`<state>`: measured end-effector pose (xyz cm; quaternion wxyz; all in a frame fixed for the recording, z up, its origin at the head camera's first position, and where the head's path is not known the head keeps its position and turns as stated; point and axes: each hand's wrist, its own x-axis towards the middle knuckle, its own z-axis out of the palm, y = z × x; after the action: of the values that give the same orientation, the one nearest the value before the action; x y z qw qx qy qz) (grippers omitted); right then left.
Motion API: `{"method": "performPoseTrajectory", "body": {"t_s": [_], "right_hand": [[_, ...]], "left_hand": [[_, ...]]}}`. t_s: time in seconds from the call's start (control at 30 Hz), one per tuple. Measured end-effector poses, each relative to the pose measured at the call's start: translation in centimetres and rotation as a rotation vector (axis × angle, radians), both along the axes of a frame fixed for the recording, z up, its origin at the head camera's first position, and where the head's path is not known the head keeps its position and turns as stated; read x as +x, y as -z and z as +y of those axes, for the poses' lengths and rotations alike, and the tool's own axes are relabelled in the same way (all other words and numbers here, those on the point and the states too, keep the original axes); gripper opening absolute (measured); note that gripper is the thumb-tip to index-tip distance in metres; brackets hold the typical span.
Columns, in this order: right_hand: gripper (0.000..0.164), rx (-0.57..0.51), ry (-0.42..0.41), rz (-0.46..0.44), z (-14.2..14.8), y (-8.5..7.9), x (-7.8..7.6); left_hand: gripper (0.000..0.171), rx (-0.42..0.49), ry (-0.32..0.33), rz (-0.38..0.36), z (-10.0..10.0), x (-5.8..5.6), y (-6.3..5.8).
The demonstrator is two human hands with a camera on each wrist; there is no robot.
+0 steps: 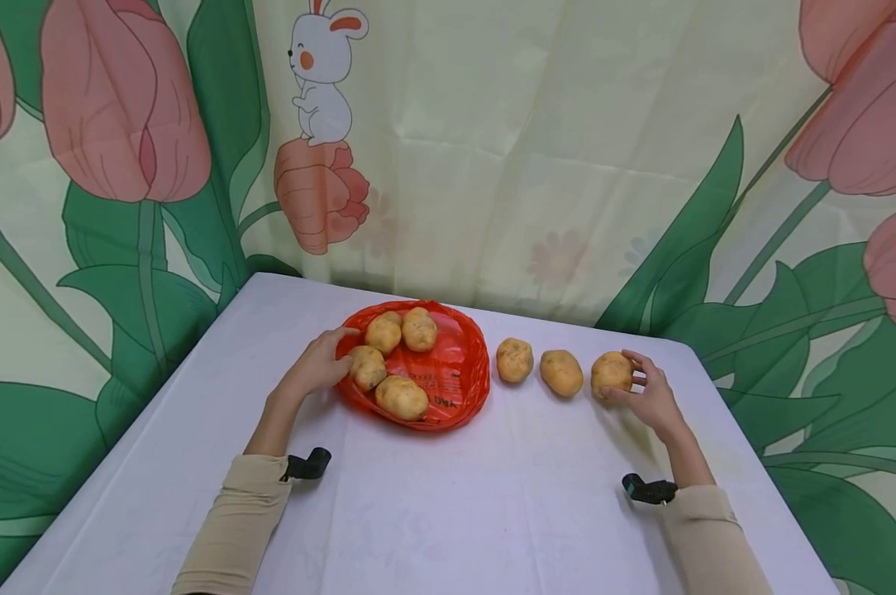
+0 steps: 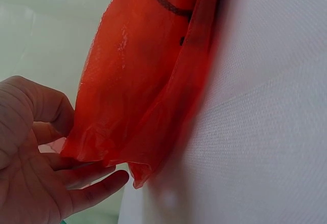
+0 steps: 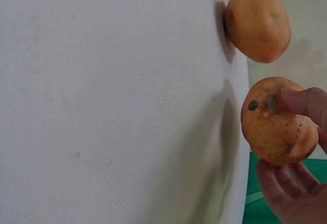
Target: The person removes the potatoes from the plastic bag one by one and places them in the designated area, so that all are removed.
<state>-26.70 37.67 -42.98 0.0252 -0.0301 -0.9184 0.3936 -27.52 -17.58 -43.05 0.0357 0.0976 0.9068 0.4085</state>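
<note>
A red plastic bag (image 1: pixel 448 364) with dark printing lies spread open on the table, its edge bunched into a round rim. Several potatoes (image 1: pixel 403 398) sit inside, mostly toward its left. At that left edge my left hand (image 1: pixel 317 361) pinches the bag's rim; in the left wrist view the red film (image 2: pixel 127 81) passes between thumb and fingers. My right hand (image 1: pixel 652 397) grips a potato (image 3: pixel 278 124) with a dark spot, thumb on one side and fingers on the other. A gap to its shadow suggests it is slightly off the table.
Two loose potatoes, one nearer the bag (image 1: pixel 514 360) and one beside the gripped one (image 1: pixel 561 373), stand in a row on the white-covered table (image 1: pixel 448 512). Behind the table's far edge hangs a curtain (image 1: pixel 493 165) printed with tulips and a rabbit.
</note>
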Motion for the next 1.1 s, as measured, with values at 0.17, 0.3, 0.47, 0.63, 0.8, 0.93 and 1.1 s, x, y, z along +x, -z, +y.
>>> {"method": "performPoseTrajectory", "body": {"t_s": [0.17,0.3,0.47,0.63,0.8,0.93,1.1], "right_hand": [[0.086,0.004,-0.034,-0.034,0.1,-0.4,-0.18],[0.085,0.014,-0.068,-0.072,0.22,-0.42,-0.41],[0.081,0.024,-0.11,-0.092,0.35,-0.35,-0.75],[0.079,0.054,-0.099,-0.133,0.38,-0.11,-0.92],[0.078,0.057,-0.069,-0.133,0.36,0.28,-0.97],[0.078,0.048,-0.043,-0.121,0.26,0.39,-0.85],[0.078,0.046,-0.004,-0.121,0.03,0.44,-0.62]], "left_hand": [[0.053,0.001,0.006,0.006,-0.15,0.06,0.06],[0.053,0.003,0.008,0.007,-0.19,0.07,0.09],[0.053,0.001,0.006,0.008,-0.27,0.14,-0.01],[0.053,0.004,0.008,0.01,-0.23,0.08,0.03],[0.054,0.003,0.003,0.004,-0.26,0.08,0.13],[0.054,0.004,-0.001,0.001,-0.33,0.12,0.19],[0.053,0.011,-0.001,0.002,-0.33,0.11,0.11]]}}
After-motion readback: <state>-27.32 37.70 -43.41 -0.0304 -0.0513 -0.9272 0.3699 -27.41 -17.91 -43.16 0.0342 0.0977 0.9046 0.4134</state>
